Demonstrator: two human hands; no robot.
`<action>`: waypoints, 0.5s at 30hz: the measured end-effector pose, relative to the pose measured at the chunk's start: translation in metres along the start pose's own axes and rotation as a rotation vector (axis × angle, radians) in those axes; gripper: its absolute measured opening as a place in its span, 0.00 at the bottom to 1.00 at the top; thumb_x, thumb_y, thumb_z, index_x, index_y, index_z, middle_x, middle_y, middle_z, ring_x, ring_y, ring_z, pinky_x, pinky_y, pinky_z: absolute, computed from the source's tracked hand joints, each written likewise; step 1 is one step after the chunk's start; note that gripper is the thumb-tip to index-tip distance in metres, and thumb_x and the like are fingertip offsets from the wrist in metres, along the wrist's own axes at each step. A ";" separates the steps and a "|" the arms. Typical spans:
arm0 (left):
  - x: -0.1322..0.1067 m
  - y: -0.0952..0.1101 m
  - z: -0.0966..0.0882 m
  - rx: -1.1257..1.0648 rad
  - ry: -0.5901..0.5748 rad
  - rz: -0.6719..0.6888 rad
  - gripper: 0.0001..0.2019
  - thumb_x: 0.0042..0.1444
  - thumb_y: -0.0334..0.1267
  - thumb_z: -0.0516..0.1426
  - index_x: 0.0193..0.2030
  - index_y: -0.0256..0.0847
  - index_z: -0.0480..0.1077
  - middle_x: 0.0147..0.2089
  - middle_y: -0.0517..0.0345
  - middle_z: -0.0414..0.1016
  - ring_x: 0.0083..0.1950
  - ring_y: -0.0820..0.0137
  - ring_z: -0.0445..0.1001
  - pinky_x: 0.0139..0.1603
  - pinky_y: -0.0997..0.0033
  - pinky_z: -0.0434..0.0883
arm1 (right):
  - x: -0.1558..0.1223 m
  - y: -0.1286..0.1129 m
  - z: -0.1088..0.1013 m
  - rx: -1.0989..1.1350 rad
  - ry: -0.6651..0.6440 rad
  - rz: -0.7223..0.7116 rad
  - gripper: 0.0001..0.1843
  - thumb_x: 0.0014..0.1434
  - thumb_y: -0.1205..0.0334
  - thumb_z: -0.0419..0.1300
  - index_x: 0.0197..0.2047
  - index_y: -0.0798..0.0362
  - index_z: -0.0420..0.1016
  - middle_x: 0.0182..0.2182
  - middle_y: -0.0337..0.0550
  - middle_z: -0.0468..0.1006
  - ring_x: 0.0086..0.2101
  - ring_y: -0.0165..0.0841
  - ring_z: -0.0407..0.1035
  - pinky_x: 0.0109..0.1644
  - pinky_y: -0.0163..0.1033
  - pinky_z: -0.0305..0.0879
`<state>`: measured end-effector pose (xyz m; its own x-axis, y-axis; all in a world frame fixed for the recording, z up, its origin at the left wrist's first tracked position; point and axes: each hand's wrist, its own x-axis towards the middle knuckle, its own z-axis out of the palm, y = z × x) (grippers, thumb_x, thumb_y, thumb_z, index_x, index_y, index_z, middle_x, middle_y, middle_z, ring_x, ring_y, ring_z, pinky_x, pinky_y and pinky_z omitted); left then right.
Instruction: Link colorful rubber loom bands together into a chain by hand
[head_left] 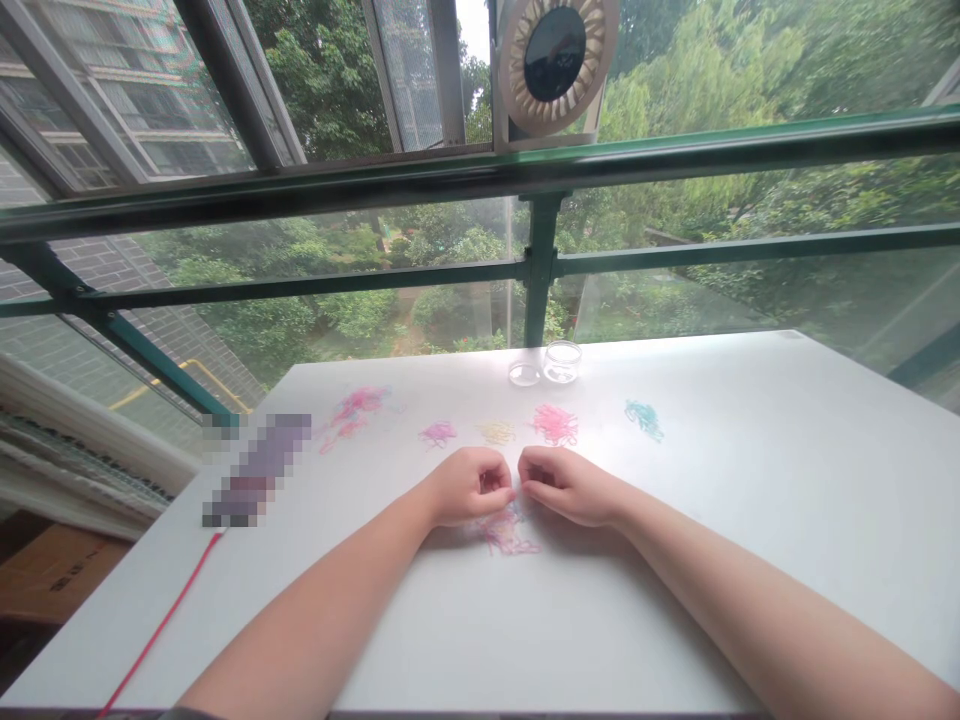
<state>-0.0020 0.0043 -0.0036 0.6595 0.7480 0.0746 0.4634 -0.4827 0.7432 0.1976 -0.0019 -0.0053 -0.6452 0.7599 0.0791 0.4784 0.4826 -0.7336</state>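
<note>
My left hand (pixel 466 487) and my right hand (pixel 574 487) meet almost fingertip to fingertip above the white table, fingers curled in a pinch. Whatever lies between the fingertips is too small to make out. Just below them is a loose pile of mixed pink and blue thin bands (pixel 508 535), like small rubber bands, partly covered by my left hand. Beyond the hands, sorted heaps lie in a row: purple bands (pixel 438 432), yellow bands (pixel 496 432), pink bands (pixel 555 424) and teal bands (pixel 645 419).
A larger mixed heap of bands (pixel 360 405) spreads at the back left. Behind the row stand a clear round jar (pixel 562 362) and a shallow clear lid (pixel 524 374). A blurred-out object (pixel 259 470) with a red cable (pixel 161 625) lies on the left. Green railings and windows border the table (pixel 787 480).
</note>
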 end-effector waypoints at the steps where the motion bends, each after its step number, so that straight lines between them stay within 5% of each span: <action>1: 0.000 0.000 0.000 -0.003 0.002 0.003 0.04 0.48 0.35 0.54 0.27 0.36 0.66 0.26 0.60 0.68 0.26 0.77 0.64 0.28 0.78 0.62 | 0.000 0.000 0.000 -0.005 0.002 0.001 0.03 0.50 0.70 0.49 0.28 0.54 0.60 0.23 0.35 0.63 0.24 0.25 0.55 0.28 0.31 0.52; 15: 0.000 -0.001 0.001 -0.003 -0.003 0.003 0.04 0.48 0.34 0.54 0.28 0.36 0.66 0.26 0.60 0.68 0.27 0.77 0.64 0.28 0.78 0.62 | 0.000 -0.001 -0.001 -0.022 -0.004 0.001 0.03 0.51 0.70 0.49 0.28 0.54 0.59 0.24 0.35 0.63 0.25 0.25 0.55 0.29 0.32 0.53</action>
<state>-0.0023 0.0044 -0.0049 0.6627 0.7451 0.0755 0.4591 -0.4838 0.7451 0.1973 -0.0019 -0.0037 -0.6467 0.7590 0.0757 0.4921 0.4909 -0.7189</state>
